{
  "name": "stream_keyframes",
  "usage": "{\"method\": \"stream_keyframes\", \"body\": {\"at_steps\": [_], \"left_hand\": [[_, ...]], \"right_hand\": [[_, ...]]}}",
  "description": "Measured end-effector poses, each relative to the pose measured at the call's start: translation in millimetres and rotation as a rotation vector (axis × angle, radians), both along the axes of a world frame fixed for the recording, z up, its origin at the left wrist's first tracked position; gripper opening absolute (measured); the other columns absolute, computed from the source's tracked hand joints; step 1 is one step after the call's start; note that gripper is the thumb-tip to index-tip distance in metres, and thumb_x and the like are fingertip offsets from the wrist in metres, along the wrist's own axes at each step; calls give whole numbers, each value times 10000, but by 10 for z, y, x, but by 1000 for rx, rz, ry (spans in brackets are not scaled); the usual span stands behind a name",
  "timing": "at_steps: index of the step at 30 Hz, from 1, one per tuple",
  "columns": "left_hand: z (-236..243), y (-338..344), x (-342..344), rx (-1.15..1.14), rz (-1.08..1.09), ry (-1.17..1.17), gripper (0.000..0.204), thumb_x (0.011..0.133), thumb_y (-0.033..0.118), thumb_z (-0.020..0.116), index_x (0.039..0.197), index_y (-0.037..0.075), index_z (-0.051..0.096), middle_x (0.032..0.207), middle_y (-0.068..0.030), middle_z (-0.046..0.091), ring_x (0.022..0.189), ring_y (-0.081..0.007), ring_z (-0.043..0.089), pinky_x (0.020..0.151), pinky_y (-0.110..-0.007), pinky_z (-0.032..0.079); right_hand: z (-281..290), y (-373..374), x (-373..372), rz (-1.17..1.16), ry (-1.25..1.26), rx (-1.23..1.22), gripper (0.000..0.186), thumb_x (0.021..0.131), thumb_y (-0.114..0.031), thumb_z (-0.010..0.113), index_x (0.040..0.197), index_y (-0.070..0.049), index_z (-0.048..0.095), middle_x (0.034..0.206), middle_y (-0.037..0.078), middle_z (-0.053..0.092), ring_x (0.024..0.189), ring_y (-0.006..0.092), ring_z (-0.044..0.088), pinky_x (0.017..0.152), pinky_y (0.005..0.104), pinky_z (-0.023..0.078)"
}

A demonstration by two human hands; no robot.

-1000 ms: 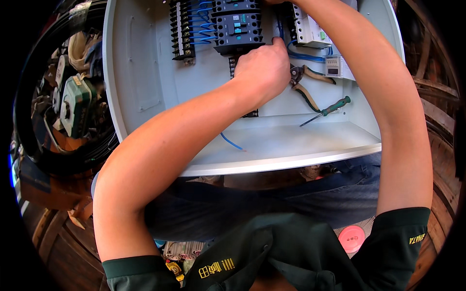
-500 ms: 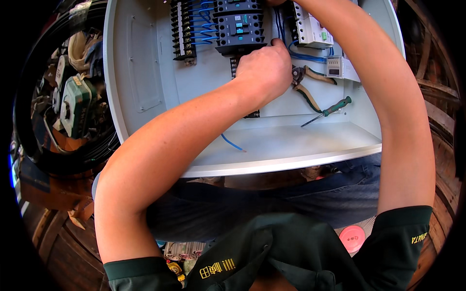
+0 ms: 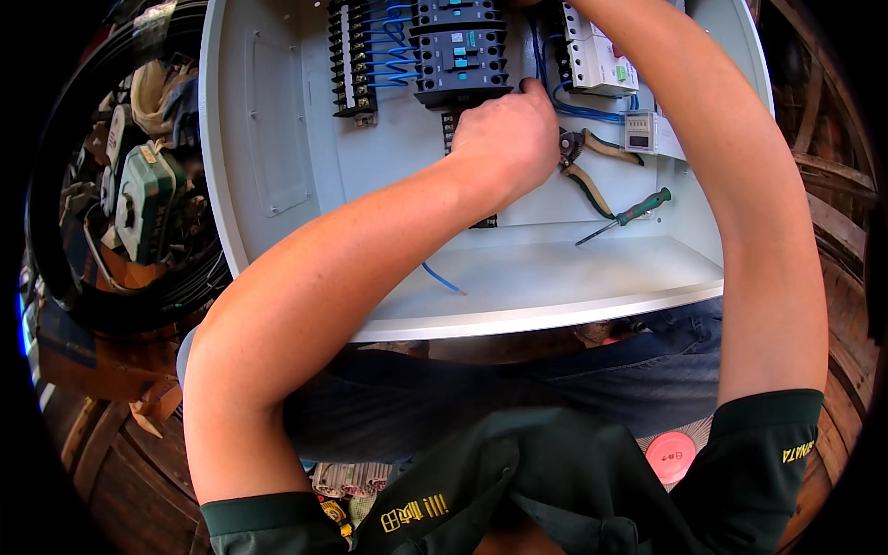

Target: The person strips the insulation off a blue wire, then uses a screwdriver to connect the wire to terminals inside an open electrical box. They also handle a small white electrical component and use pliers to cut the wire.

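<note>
Inside the grey metal box [image 3: 324,326], my left hand [image 3: 509,134] is closed in a loose fist just below the black contactors [image 3: 462,65]. Its fingertips are turned away, so what they hold, if anything, is hidden. Blue wires [image 3: 539,55] run down towards its thumb side. From under my left forearm a blue wire end [image 3: 444,279] sticks out. My right arm [image 3: 754,185] reaches round the right side to the top edge, where only a sliver of my right hand [image 3: 524,3] shows; its fingers cannot be made out.
Wire strippers [image 3: 599,171] and a green-handled screwdriver [image 3: 638,208] lie in the box, right of my left hand. A terminal strip [image 3: 351,65] stands left of the contactors, white breakers [image 3: 597,60] and a small meter [image 3: 640,134] to the right. A black cable coil [image 3: 46,213] lies outside, left.
The view has shifted very slightly against the box. My left hand stays closed in the same place, and my right arm has barely moved.
</note>
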State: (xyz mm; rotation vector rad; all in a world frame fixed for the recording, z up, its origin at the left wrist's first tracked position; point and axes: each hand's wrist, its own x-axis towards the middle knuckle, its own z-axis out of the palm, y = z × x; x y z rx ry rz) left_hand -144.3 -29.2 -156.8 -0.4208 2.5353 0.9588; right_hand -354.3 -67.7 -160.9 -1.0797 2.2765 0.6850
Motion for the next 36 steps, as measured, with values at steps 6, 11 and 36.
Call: {"method": "stream_keyframes", "body": {"at_steps": [6, 11, 36], "left_hand": [[-27, -30, 37, -15, -20, -13, 316, 817, -12, 521, 1119, -104, 515, 949, -322, 696, 914, -480, 698, 837, -531, 548], [-54, -36, 63, -37, -25, -27, 324, 824, -7, 512, 1132, -103, 523, 947, -315, 702, 916, -473, 702, 842, -527, 551], [-196, -31, 108, -305, -332, 108, 540, 850, 35, 548, 1368, -104, 484, 866, -234, 725, 819, -378, 745, 719, -463, 603]], "right_hand": [[126, 26, 94, -14, -11, -65, 286, 890, -249, 652, 1085, -72, 763, 1102, 168, 737, 1004, 345, 698, 843, 452, 555], [37, -17, 4, 90, 4, 88, 286, 902, -234, 610, 1083, -68, 757, 1070, 165, 733, 976, 348, 686, 844, 446, 547], [-74, 472, 130, 409, 237, -311, 257, 792, -136, 660, 992, -44, 792, 1137, 174, 727, 1143, 332, 654, 946, 420, 530]]}}
